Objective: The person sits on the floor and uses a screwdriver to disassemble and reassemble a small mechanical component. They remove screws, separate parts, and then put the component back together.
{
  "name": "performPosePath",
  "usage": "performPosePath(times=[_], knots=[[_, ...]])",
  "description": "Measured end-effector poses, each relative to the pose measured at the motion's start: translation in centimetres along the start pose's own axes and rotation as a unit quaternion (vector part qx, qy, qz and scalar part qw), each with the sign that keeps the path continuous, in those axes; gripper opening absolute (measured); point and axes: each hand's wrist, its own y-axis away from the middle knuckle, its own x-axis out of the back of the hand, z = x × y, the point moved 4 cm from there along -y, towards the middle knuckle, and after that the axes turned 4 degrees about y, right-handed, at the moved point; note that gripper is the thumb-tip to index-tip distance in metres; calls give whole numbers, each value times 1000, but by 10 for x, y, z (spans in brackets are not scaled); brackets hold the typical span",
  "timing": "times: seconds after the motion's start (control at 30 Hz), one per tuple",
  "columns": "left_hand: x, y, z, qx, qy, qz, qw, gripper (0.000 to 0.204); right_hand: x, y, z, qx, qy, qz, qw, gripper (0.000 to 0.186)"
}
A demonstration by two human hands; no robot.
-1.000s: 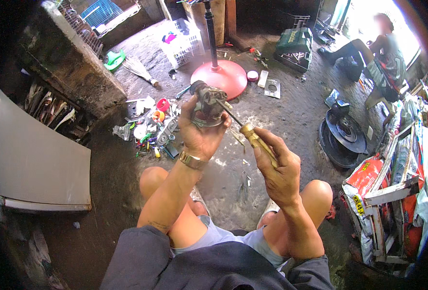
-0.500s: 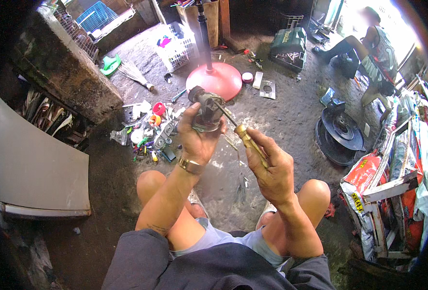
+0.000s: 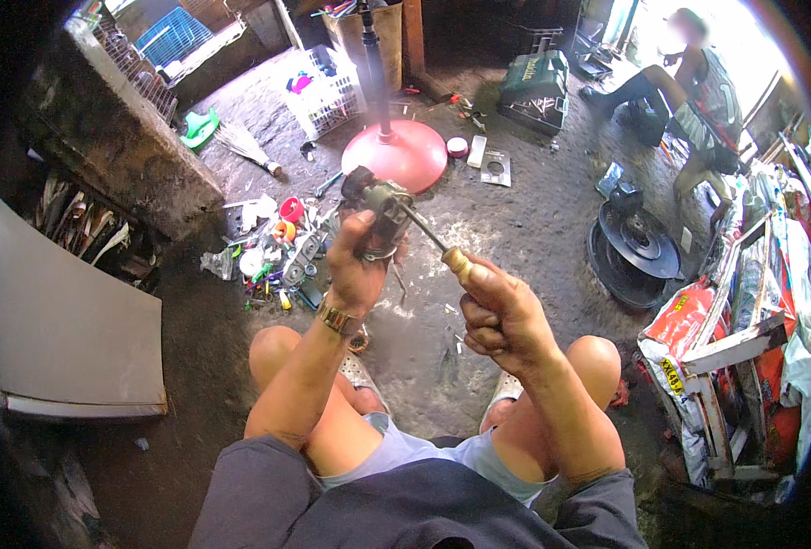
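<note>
My left hand (image 3: 358,267) is wrapped round a dark, greasy motor-like part (image 3: 380,216) with a grey metal housing, held up in front of my knees. In my right hand (image 3: 508,316) is a screwdriver (image 3: 458,263) with a yellowish handle, its fingers curled tight about the grip. The screwdriver's shaft slants up and left, and its tip meets the right side of the part. Exactly where the tip sits on the housing is too small to tell. A gold-coloured watch is on my left wrist.
Loose small parts and plastic bits (image 3: 286,252) lie on the floor at left. Beyond stands a red round base (image 3: 394,157) with a pole. Black round fan-like pieces (image 3: 639,247) and filled sacks (image 3: 689,329) are at right. A person (image 3: 698,91) sits at the far right.
My right fingers have closed further round the screwdriver handle, covering more of it. Both hands and the part have shifted slightly left in the picture, as has the whole scene.
</note>
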Motion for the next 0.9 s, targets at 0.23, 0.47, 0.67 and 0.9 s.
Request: performPosePath(times=[0.23, 0.47, 0.67, 0.9], knots=[[1, -6, -12, 37, 37, 12, 999, 43, 0, 9, -41, 302, 615, 156, 712, 46], [-18, -3, -22, -10, 65, 75, 995, 41, 11, 3, -29, 178, 197, 169, 949, 37], [-13, 0, -31, 5, 54, 113, 992, 36, 10, -1, -27, 331, 338, 257, 842, 43], [-8, 2, -35, 27, 65, 158, 985, 36, 18, -9, -30, 266, 344, 213, 875, 50]])
